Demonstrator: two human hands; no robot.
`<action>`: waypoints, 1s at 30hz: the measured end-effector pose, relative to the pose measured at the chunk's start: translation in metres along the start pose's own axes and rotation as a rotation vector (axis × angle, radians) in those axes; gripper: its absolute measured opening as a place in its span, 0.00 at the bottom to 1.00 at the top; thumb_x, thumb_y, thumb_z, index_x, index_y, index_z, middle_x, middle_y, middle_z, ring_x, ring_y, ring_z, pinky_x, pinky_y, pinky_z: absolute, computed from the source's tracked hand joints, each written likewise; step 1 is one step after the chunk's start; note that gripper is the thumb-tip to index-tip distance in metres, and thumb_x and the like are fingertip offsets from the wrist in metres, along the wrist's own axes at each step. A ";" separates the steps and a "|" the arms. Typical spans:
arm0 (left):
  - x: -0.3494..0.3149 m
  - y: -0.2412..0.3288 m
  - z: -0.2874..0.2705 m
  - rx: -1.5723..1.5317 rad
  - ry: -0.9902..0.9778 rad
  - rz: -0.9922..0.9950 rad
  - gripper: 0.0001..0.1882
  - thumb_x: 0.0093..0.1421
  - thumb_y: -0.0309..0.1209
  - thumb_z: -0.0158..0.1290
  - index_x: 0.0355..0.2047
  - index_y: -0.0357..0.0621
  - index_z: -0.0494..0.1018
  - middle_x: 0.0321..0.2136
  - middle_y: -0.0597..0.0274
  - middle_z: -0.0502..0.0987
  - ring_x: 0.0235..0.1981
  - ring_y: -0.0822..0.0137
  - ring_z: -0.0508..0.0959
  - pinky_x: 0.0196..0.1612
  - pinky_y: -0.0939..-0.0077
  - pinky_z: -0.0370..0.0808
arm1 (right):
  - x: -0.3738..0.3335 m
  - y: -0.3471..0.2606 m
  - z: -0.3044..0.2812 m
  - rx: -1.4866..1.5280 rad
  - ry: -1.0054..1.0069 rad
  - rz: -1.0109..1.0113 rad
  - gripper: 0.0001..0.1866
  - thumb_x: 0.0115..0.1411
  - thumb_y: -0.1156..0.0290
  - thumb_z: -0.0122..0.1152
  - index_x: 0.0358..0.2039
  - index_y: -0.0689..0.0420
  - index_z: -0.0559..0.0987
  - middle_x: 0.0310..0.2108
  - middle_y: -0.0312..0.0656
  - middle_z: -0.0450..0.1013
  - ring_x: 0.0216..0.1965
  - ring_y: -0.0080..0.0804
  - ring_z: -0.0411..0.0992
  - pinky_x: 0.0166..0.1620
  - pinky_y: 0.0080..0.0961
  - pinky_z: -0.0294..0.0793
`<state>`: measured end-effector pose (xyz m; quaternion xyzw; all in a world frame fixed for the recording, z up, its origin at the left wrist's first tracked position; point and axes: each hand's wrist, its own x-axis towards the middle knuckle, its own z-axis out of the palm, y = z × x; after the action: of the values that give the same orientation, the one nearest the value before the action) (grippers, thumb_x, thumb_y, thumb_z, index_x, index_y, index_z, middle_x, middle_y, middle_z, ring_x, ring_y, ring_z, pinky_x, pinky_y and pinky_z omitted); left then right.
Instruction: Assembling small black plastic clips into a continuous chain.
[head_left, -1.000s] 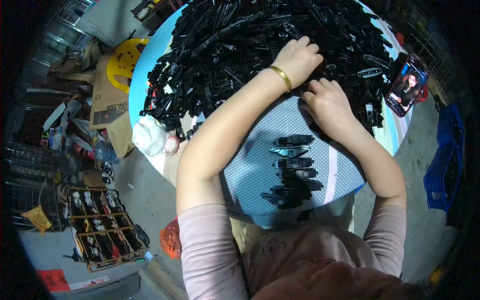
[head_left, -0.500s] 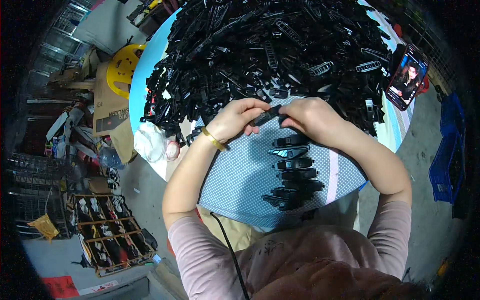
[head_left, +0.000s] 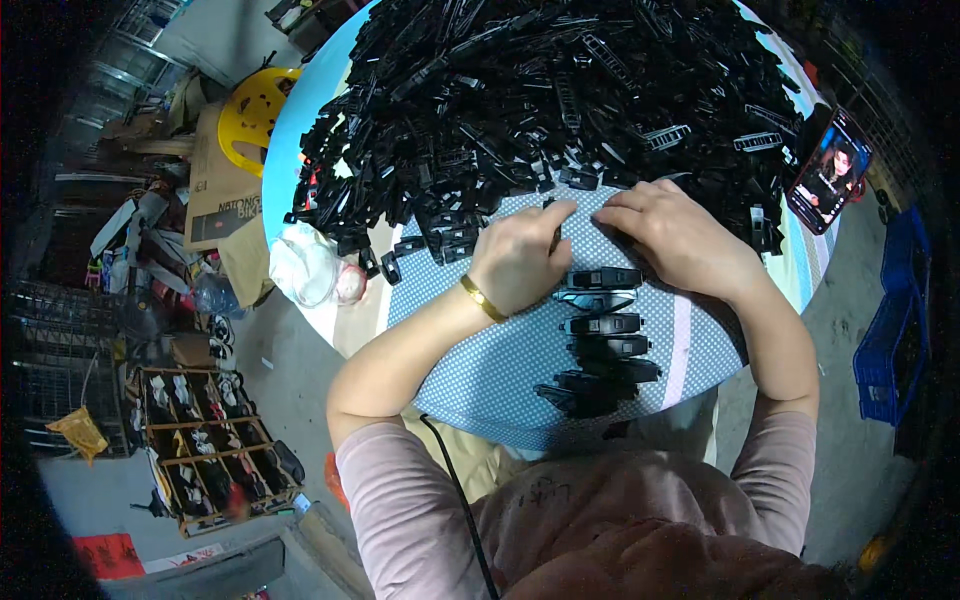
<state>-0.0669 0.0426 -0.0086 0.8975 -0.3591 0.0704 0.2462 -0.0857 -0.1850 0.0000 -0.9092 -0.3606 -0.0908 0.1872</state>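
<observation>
A row of black, buckle-like plastic parts (head_left: 606, 323) lies on the dotted grey cloth (head_left: 480, 365), running toward my body. My left hand (head_left: 520, 255), with a gold band at its wrist, rests left of the row's far end. Its fingers curl under the palm, so whatever they hold is hidden. Right of it, beyond the row, my right hand (head_left: 688, 238) lies low over the cloth. Its fingers reach left, and nothing shows in them. A big heap of loose black plastic parts (head_left: 500, 110), some ladder-like, lies just past both hands.
A phone (head_left: 830, 172) with a lit screen leans at the table's right edge. On the left edge sits a crumpled white bag (head_left: 303, 266). Blue crates (head_left: 888, 320) stand on the floor at right; a yellow stool (head_left: 248, 120) and a wooden rack (head_left: 212, 450) are at left.
Both hands held a black part between them before; now they are apart and that part is out of sight. My left hand has turned and come nearer; my right has moved right.
</observation>
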 end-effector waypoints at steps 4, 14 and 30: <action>0.003 -0.023 0.005 -0.254 0.062 0.061 0.18 0.53 0.29 0.56 0.45 0.40 0.73 0.26 0.50 0.78 0.22 0.52 0.79 0.25 0.67 0.76 | 0.011 -0.006 -0.004 -0.015 -0.124 0.116 0.17 0.50 0.77 0.62 0.43 0.60 0.79 0.38 0.46 0.74 0.41 0.40 0.71 0.49 0.36 0.66; -0.002 -0.020 0.009 -0.143 0.128 0.104 0.15 0.45 0.28 0.65 0.35 0.42 0.79 0.30 0.56 0.72 0.31 0.55 0.73 0.36 0.64 0.73 | 0.016 -0.017 0.018 0.316 0.109 0.135 0.12 0.60 0.72 0.56 0.43 0.61 0.77 0.36 0.48 0.76 0.38 0.48 0.75 0.42 0.38 0.74; 0.003 -0.026 -0.008 -0.171 -0.029 0.045 0.12 0.41 0.29 0.68 0.26 0.40 0.79 0.22 0.57 0.75 0.25 0.60 0.76 0.27 0.69 0.71 | 0.009 -0.014 -0.004 -0.049 0.041 0.095 0.11 0.43 0.72 0.70 0.29 0.62 0.82 0.26 0.41 0.71 0.32 0.38 0.71 0.36 0.33 0.72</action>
<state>-0.0465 0.0606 -0.0103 0.8658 -0.3875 0.0319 0.3151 -0.0891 -0.1714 0.0099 -0.9276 -0.3108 -0.1092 0.1761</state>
